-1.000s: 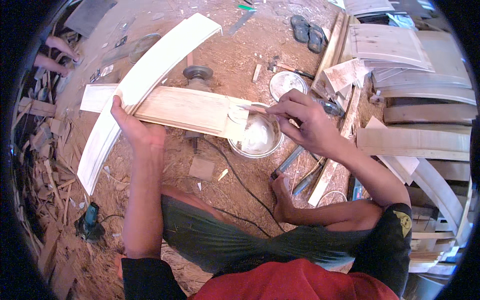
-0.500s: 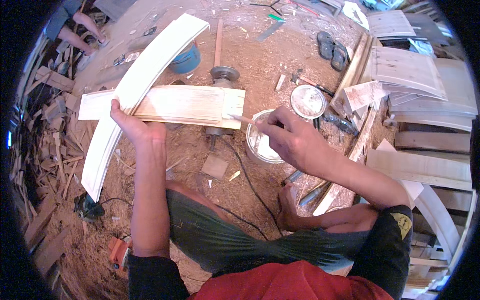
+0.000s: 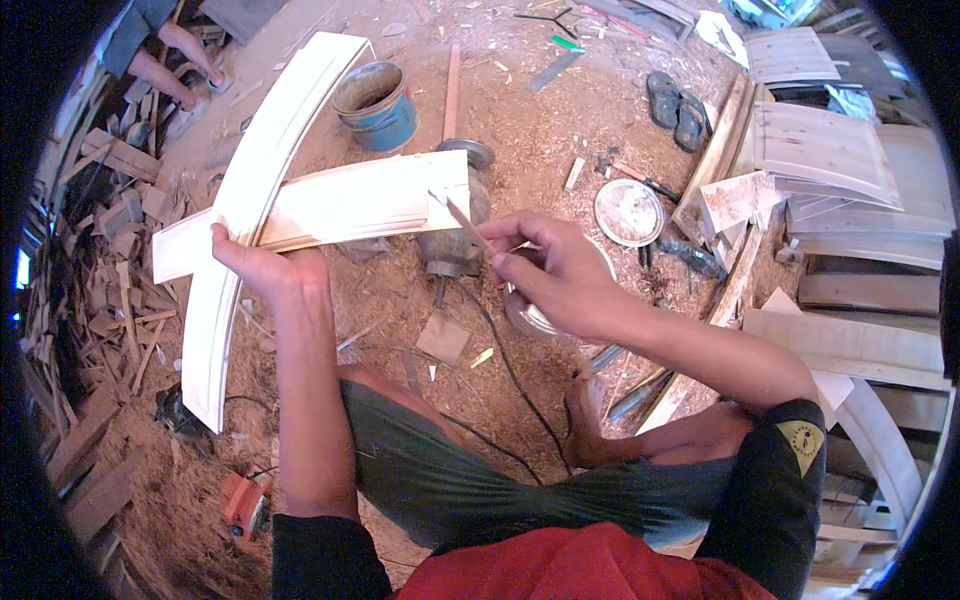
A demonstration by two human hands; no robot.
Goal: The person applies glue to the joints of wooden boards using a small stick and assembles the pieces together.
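Note:
My left hand is closed around the crossing of two pale wooden boards, held up off the ground. One is a long curved board with grooved edges. The other, a straighter board, passes across it and points right, with a stepped end. Between the fingers and thumb of my right hand is a thin stick, its tip against that stepped end. Below this hand stands a round tub, mostly covered by it; its contents are hidden now.
A power tool with a disc lies beneath the boards, its cord running toward my legs. Around are a blue bucket, a white-smeared lid, a hammer, sandals, an orange tool, stacked panels and wood scraps.
The boards have tilted, the straight one's right end swinging up and away. My right hand has followed, and the stick tip sits farther onto the stepped end. More of the bucket shows.

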